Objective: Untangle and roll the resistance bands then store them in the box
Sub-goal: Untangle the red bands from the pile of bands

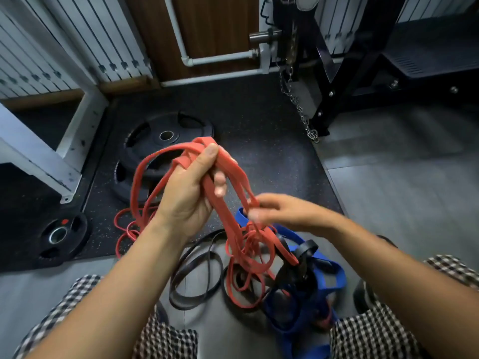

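Observation:
My left hand (pixel 190 189) grips a bunch of red resistance bands (pixel 234 174) raised above the floor, with several loops hanging down from it. My right hand (pixel 278 212), blurred by motion, pinches one red strand just below and to the right of the left hand. The red loops trail into a tangled heap on the floor between my knees, knotted with black bands (pixel 197 274) and wide blue bands (pixel 329 281). A thin red cord (pixel 124 229) lies at the left of the heap. No box is in view.
Two black weight plates (pixel 160 141) lie on the speckled rubber mat behind the bands, a smaller plate (pixel 61 235) at the left. A black rack frame with a hanging chain (pixel 298 104) stands at the back right. A white metal frame (pixel 75 130) is at the left.

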`<state>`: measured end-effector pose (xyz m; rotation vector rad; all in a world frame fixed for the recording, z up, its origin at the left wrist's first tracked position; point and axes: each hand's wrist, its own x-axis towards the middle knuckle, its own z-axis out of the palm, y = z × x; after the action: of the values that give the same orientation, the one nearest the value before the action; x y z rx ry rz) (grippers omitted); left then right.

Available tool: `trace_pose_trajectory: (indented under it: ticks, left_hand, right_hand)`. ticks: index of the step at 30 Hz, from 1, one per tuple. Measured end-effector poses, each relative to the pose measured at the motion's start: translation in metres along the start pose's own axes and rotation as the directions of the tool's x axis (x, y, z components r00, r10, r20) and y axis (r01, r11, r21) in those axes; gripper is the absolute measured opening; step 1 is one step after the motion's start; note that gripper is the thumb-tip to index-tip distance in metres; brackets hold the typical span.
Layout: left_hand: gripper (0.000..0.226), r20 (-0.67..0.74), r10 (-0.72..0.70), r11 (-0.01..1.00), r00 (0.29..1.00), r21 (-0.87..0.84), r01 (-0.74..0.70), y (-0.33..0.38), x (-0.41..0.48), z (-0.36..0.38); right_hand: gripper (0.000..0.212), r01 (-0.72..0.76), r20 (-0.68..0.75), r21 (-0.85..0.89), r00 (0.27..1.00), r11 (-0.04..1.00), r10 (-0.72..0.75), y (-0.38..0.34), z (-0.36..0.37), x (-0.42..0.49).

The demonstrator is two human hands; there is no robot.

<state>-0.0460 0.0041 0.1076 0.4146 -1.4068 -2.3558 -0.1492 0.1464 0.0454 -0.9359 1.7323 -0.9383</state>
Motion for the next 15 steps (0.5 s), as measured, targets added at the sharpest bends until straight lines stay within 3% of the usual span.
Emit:
trace_pose_trajectory:
  ticks: [2, 5, 7, 9, 10, 12, 14, 15]
  left_hand:
    - [0.025, -0.006, 0.000, 0.998, 1.000, 0.061, 0.000, 0.005, -0.001, -0.006]
    - [0.023, -0.004, 0.016, 0.930, 1.000, 0.367, -0.014, 0.006, 0.002, -0.019]
    - [0.034, -0.022, -0.053, 0.854, 0.998, 0.517, 0.056, 0.001, 0.003, -0.030]
    - [0.057, -0.041, -0.201, 0.761, 0.979, 0.623, 0.182, -0.013, -0.002, -0.033]
    - [0.057, -0.021, -0.283, 0.728, 0.959, 0.647, 0.229, -0.024, -0.008, -0.030]
    - [0.035, 0.089, -0.386, 0.715, 0.918, 0.658, 0.237, -0.049, -0.020, -0.022]
    - [0.008, 0.063, -0.366, 0.680, 0.928, 0.700, 0.220, -0.070, -0.027, -0.014]
    - [0.008, 0.006, -0.345, 0.664, 0.939, 0.708, 0.239, -0.074, -0.029, -0.010]
  right_hand:
    - [0.028, -0.015, -0.010, -0.280, 1.000, 0.960, 0.012, 0.009, 0.011, 0.006]
    - [0.022, -0.040, -0.192, -0.351, 0.981, 0.935, -0.030, 0.009, 0.018, 0.010]
    - [0.024, -0.033, -0.273, -0.317, 0.960, 0.948, -0.058, 0.006, 0.015, 0.010]
    - [0.023, 0.031, -0.322, -0.222, 0.941, 0.975, -0.104, -0.002, 0.011, 0.006]
    - [0.024, 0.084, -0.336, -0.147, 0.933, 0.986, -0.130, -0.009, 0.011, 0.005]
    - [0.024, 0.180, -0.343, 0.025, 0.925, 0.983, -0.161, -0.023, 0.014, 0.001]
    - [0.023, 0.228, -0.330, 0.121, 0.927, 0.966, -0.178, -0.033, 0.016, -0.002]
    - [0.022, 0.238, -0.324, 0.127, 0.927, 0.963, -0.186, -0.038, 0.017, -0.004]
